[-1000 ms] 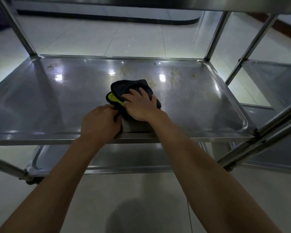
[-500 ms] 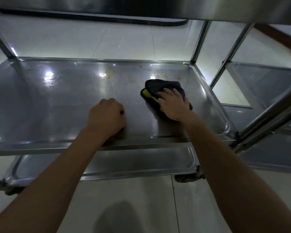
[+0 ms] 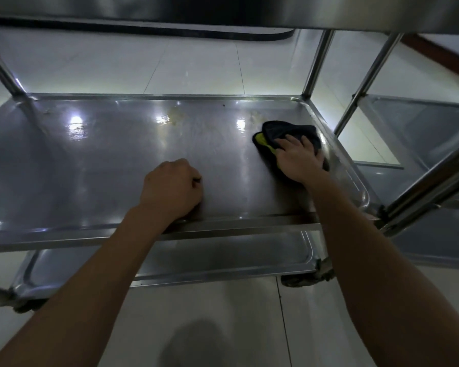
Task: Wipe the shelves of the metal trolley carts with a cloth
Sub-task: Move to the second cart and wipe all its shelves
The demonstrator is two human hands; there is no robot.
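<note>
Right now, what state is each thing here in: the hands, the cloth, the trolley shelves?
Right hand: fingers straight, pressing the cloth.
Left hand: curled into a fist, resting at the shelf's front edge.
Cloth: bunched, lying near the shelf's right rim.
Middle shelf: shiny, yellowish stains near the back.
Bottom shelf: bare where visible.

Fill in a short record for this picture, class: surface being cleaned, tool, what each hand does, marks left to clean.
surface: middle shelf of the metal trolley
tool: dark cloth with a yellow side, near the shelf's right rim
right hand: pressed flat on the cloth, fingers spread
left hand: fist resting by the front edge, holding nothing
marks: yellowish stains near the back
</note>
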